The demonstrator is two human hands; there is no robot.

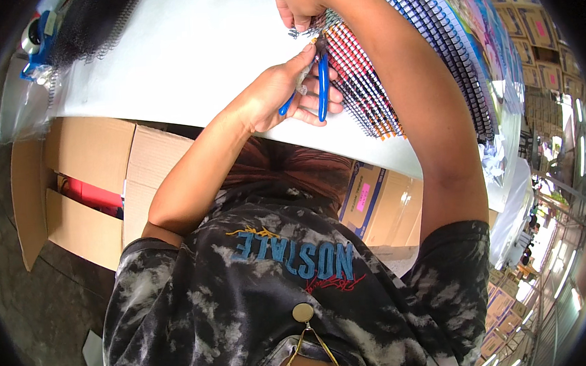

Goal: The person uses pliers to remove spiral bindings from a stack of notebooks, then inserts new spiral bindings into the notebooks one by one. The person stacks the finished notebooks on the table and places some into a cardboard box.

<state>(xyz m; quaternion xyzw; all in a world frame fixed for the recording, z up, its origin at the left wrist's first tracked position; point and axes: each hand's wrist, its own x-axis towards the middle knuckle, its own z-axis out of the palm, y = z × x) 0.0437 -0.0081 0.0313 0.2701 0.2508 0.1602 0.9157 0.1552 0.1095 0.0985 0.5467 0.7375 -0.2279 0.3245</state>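
Observation:
My left hand [280, 90] holds a pair of blue-handled cutting pliers [324, 90], its thumb along one side and its fingers partly spread behind the handles. The dark jaws point away from me, at the edge of a row of spiral-bound books [360, 78] with red, white and black coils. Just beyond the jaws is my right hand [302, 4], its fingers curled down by the coil ends. What those fingers pinch is mostly hidden. My right forearm crosses over the books, covering part of them.
On the white table [184, 49], a bundle of black coils [92, 27] lies at the far left beside a blue tape dispenser [41, 37]. An open cardboard box [83, 155] stands below the table's left edge. Another carton [381, 201] sits under the table. Stacked cartons [532, 27] are at right.

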